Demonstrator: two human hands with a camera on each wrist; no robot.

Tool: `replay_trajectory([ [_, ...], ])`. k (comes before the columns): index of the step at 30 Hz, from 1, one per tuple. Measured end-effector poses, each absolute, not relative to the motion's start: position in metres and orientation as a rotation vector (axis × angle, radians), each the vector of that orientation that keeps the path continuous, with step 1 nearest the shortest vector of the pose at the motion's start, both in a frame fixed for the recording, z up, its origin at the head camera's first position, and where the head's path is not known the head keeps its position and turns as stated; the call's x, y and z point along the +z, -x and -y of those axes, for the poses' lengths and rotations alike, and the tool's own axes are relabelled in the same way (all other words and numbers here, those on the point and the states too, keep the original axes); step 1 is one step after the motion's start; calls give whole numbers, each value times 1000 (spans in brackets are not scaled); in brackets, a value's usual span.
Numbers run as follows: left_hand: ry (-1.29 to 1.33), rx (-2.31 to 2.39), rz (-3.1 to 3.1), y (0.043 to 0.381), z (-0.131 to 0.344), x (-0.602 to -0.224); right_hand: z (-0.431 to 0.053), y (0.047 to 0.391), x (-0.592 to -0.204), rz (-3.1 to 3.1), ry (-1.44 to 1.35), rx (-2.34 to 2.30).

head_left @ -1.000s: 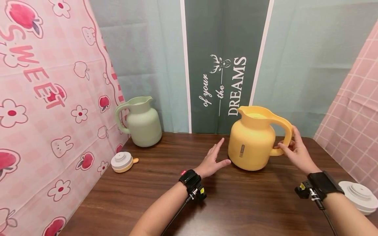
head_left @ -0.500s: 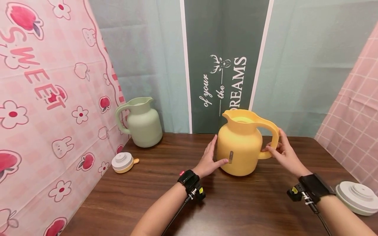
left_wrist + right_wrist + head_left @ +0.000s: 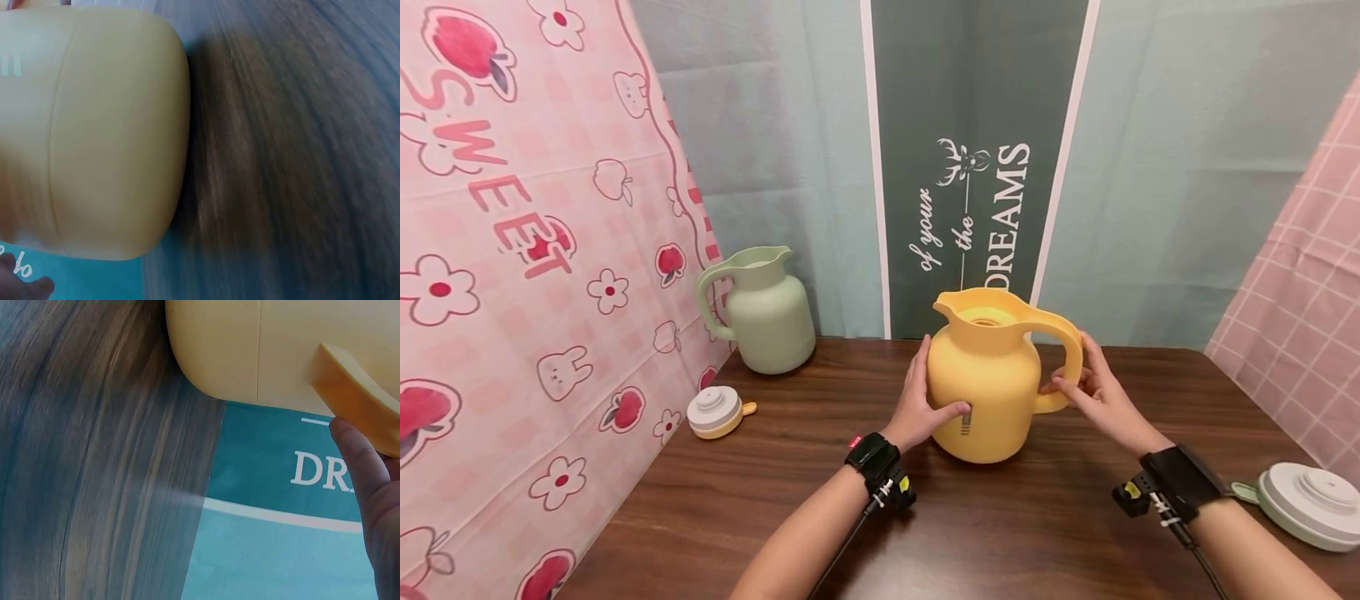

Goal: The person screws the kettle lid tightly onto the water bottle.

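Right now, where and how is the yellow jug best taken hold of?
By its looped handle, I'd say, coming from the right: the yellow jug is roughly upright, with the loop jutting right, opposite the spout. That open loop can be wrapped fully; the wide, rounded body probably gives less purchase.

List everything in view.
Wooden table: one, brown, foreground
Yellow jug: one, yellow, centre
Green jug: one, pale green, back left
Yellow-based lid: one, white-topped, left
Green-based lid: one, white-topped, right
Lettered curtain: one, teal and green, behind
Fruit-print cloth: one, pink, far left
Checked cloth: one, pink, far right
Strapped wrist cameras: two, black, foreground
Forearms: two, foreground
Left grip: one, at yellow jug's side
Right grip: one, on yellow jug's handle
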State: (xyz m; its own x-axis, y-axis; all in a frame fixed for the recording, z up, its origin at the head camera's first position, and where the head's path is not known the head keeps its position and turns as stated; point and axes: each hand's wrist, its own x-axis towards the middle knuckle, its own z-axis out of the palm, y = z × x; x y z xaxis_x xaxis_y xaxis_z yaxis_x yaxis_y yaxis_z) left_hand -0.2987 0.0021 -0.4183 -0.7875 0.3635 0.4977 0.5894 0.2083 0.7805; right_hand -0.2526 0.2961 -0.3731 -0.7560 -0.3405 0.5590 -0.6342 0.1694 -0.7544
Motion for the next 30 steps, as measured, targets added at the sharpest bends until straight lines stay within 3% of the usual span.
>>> replay_trajectory([
  [14,933,-1634,2175,291,17,-425,-282,253,-373,2184,-1031,1725],
  [30,903,-1638,2072,251,17,-398,-282,262,-377,2234,-966,1703],
])
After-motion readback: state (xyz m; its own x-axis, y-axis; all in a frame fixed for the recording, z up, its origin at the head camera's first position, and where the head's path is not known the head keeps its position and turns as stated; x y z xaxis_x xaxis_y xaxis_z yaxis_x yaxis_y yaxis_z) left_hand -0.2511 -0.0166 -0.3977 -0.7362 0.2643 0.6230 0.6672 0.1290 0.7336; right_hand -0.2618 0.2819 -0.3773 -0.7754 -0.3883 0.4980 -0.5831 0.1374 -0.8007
